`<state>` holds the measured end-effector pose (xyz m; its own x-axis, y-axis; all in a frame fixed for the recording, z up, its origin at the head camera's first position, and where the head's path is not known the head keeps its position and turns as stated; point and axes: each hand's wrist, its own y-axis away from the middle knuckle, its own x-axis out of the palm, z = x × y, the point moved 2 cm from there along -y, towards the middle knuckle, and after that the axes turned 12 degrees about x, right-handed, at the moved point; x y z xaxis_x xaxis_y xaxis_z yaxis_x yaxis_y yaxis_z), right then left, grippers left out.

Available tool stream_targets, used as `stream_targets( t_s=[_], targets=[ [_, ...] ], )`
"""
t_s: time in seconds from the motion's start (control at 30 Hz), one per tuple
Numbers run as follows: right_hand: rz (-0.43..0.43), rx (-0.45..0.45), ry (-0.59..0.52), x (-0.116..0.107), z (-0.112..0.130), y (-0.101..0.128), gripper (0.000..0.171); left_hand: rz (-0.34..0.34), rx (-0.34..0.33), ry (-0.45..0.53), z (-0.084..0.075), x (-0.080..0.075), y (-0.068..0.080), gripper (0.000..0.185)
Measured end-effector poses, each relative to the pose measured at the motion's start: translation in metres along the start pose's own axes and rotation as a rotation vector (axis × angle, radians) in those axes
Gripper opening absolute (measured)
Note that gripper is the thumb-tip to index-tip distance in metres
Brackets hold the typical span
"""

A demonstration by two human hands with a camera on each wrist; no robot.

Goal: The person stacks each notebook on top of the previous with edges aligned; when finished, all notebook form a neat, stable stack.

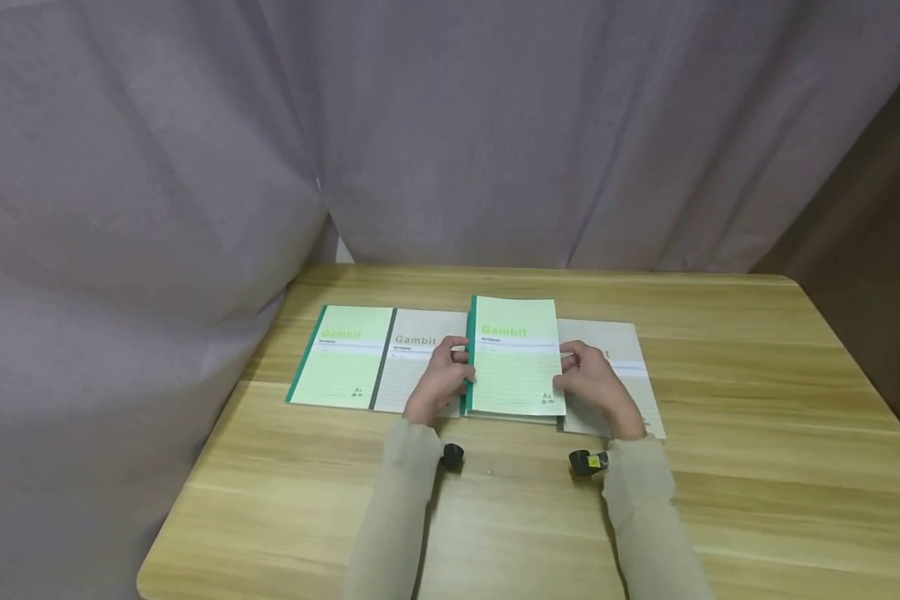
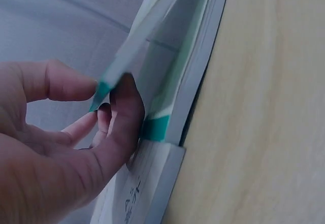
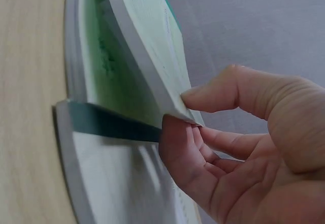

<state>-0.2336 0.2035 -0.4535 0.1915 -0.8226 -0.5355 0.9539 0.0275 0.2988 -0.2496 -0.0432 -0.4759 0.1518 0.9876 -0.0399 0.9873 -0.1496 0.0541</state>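
While left hand (image 1: 442, 380) and right hand (image 1: 596, 385) pinch one raised green notebook (image 1: 517, 379), at least one lower green notebook (image 3: 124, 89) lies beneath. Alongside: two white notebooks (image 1: 408, 371) (image 1: 633, 392), one leftmost green notebook (image 1: 341, 367).

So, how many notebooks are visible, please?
5 visible: leftmost green notebook, white notebook beside it, held green notebook, lower green notebook beneath, rightmost white notebook; more may be hidden.

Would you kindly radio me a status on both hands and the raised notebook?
Left hand pinching spine edge; right hand pinching opposite edge. Raised green notebook above another green notebook. Nothing visibly blocking.
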Motion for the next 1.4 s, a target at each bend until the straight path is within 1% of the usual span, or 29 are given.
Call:
stream_targets(
  t_s=[0.13, 0.23, 0.33, 0.47, 0.6, 0.7, 0.8, 0.97, 1.13, 1.27, 1.4],
  targets=[
    [0.012, 0.032, 0.016, 0.004, -0.004, -0.002, 0.062, -0.003, -0.001, -0.062, 0.001, 0.000, 0.001, 0.061],
    [0.009, 0.051, 0.027, 0.006, -0.005, -0.002, 0.062, -0.008, 0.025, -0.122, 0.002, 0.000, 0.001, 0.057],
    [0.009, 0.050, 0.038, 0.008, -0.005, -0.002, 0.063, -0.029, 0.068, -0.212, 0.002, 0.000, 0.000, 0.053],
    [0.001, 0.049, 0.086, 0.007, -0.004, -0.003, 0.066, -0.047, 0.114, -0.332, 0.000, 0.000, -0.003, 0.049],
    [-0.021, 0.036, 0.120, 0.005, -0.003, -0.005, 0.065, -0.043, 0.136, -0.427, -0.004, 0.001, -0.008, 0.047],
    [-0.021, 0.022, 0.124, 0.005, -0.002, -0.006, 0.064, -0.041, 0.134, -0.489, -0.006, 0.002, -0.009, 0.046],
    [-0.015, 0.018, 0.125, 0.005, -0.002, -0.006, 0.063, -0.033, 0.131, -0.527, -0.008, 0.003, -0.008, 0.039],
    [0.001, -0.003, 0.137, 0.006, -0.005, -0.007, 0.060, -0.030, 0.129, -0.569, -0.010, 0.006, -0.004, 0.007],
    [-0.004, 0.006, 0.158, 0.007, -0.007, -0.008, 0.057, -0.021, 0.123, -0.584, -0.013, 0.008, 0.000, 0.020],
    [-0.004, 0.007, 0.155, 0.008, -0.007, -0.009, 0.063, 0.014, 0.121, -0.611, -0.015, 0.009, 0.002, 0.020],
    [0.002, 0.009, 0.151, 0.008, -0.007, -0.011, 0.068, 0.034, 0.116, -0.613, -0.016, 0.007, 0.003, 0.021]
  ],
)
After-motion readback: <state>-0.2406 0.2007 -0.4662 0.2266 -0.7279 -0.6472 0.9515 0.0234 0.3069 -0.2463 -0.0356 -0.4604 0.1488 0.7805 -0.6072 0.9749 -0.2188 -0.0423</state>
